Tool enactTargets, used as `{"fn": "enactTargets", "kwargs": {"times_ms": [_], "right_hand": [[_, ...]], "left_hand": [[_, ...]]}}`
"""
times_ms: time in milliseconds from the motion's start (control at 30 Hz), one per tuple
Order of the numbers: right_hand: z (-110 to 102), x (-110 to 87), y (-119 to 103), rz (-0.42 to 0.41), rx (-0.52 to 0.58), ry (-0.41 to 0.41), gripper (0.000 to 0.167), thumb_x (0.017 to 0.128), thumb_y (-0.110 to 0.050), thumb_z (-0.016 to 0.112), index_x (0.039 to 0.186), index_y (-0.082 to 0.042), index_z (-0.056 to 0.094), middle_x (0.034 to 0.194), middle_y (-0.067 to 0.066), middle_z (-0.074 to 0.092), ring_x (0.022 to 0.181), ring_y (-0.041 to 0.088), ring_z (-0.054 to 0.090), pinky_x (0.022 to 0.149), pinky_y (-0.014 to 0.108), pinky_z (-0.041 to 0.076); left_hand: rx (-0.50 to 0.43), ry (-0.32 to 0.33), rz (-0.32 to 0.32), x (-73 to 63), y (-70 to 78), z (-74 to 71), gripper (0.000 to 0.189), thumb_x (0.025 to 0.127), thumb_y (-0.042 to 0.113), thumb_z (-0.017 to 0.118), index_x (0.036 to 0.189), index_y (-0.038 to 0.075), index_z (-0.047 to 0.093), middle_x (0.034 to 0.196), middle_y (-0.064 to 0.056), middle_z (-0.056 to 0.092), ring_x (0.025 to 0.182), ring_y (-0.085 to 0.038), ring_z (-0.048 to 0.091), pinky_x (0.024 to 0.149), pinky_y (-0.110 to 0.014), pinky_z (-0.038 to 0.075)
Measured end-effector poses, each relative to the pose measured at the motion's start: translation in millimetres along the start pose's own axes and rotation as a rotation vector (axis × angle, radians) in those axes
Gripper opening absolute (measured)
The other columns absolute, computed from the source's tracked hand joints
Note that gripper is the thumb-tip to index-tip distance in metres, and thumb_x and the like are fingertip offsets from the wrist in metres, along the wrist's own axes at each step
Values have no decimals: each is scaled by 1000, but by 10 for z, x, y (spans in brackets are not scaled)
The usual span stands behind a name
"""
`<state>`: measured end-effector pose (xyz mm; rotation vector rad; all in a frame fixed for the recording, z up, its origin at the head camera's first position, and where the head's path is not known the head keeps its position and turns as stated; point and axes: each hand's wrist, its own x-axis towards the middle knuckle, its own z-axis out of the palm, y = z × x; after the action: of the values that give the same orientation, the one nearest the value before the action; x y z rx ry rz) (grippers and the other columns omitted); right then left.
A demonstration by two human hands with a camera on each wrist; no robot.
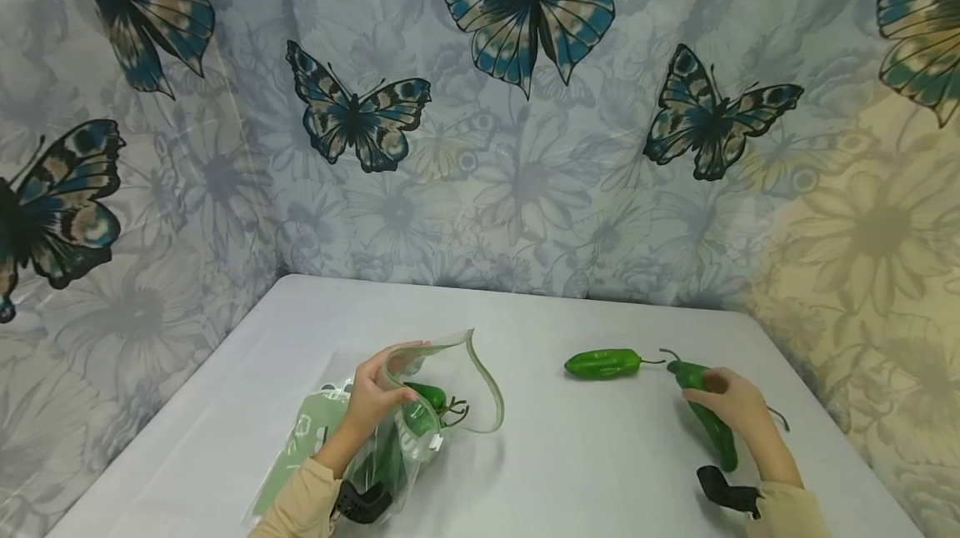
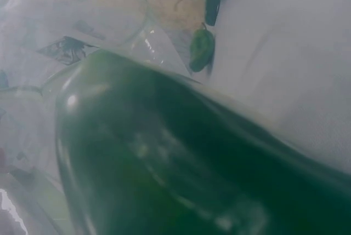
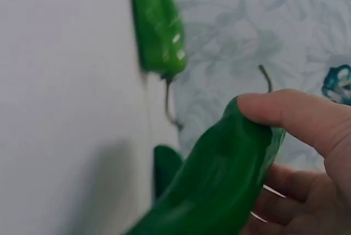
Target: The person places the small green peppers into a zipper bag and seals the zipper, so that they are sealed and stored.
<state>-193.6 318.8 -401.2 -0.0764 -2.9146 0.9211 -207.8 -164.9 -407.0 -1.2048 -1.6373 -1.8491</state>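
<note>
At the left of the table, my left hand (image 1: 371, 395) grips the rim of a clear zip bag (image 1: 491, 388) with a green-edged mouth, which gapes toward the right. Green peppers (image 1: 427, 394) lie inside, their stems toward the mouth. Through the plastic, one pepper (image 2: 164, 147) fills much of the left wrist view. My right hand (image 1: 735, 406) pinches a long green pepper (image 1: 718, 436) near its stem end, thumb (image 3: 296, 115) on top. The pepper is raised and tilted in the right wrist view. Another pepper (image 3: 164, 172) is partly hidden behind it.
A lighter green pepper (image 1: 602, 364) lies on the white table (image 1: 540, 463) left of my right hand. Under the bag is a flat pale-green printed package (image 1: 296, 446). Black wrist mounts (image 1: 726, 491) sit at both sleeves. Butterfly-patterned cloth (image 1: 525, 213) hangs behind the table.
</note>
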Motion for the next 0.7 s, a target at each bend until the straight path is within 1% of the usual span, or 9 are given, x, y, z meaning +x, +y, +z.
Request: {"fn": "enactTargets", "kwargs": {"times_ms": [133,233,267,367,400,500,567,633,700], "right_hand": [[-34,-24,-156,1,98,-20,72,83,-40,62,123,14,38,117,36,42,104,48,42,76,53,42],[-41,-32,-253,-13,185,-45,74,84,-39,61,130,11,32,125,36,35,109,48,37,80,57,39],[-41,-35,-282,-22,209,-50,73,85,-38,60,131,10,31,126,36,34,110,48,36,81,57,38],[-30,-46,-356,-50,278,-65,69,86,-33,61,133,8,31,128,32,34,110,45,39,81,55,39],[-25,-48,-373,-61,285,-67,68,86,-32,61,133,7,33,128,31,36,109,45,41,80,55,40],[-10,-65,-413,-83,301,-73,65,84,-29,64,132,5,37,127,29,38,106,43,44,79,53,41],[-2,-84,-427,-100,310,-79,63,84,-26,65,132,5,38,128,29,37,105,43,44,78,53,41],[7,-100,-439,-114,319,-77,62,82,-23,66,131,5,39,125,28,40,103,42,46,77,52,42],[18,-114,-449,-125,329,-72,60,82,-19,67,130,7,40,122,28,44,100,40,49,76,51,43]], "left_hand": [[-9,5,-6,-7,-11,5,71,74,33,68,114,-21,45,118,-15,55,110,-23,50,79,-25,46],[-21,2,-11,-4,-8,9,71,74,32,69,114,-22,44,118,-17,54,110,-23,50,69,-22,49],[-22,0,-9,0,-5,8,71,74,32,69,113,-22,44,118,-18,54,110,-23,50,62,-21,49],[-21,-5,-3,11,3,11,71,74,32,69,113,-23,44,117,-20,54,110,-23,50,45,-18,44],[-20,-4,-2,13,5,12,71,74,32,69,112,-23,44,117,-20,54,111,-23,50,46,-18,44],[-15,-1,-3,10,4,16,72,74,33,69,113,-23,44,117,-18,54,110,-22,50,62,-19,49],[-13,1,-5,0,6,24,72,74,34,69,113,-22,44,117,-16,55,110,-22,51,67,-19,48],[-12,4,-8,-11,3,28,72,74,34,69,113,-22,45,117,-15,56,109,-22,51,68,-19,48],[-9,4,-6,-19,2,33,72,74,35,69,113,-21,45,117,-14,56,109,-22,51,62,-17,47]]}}
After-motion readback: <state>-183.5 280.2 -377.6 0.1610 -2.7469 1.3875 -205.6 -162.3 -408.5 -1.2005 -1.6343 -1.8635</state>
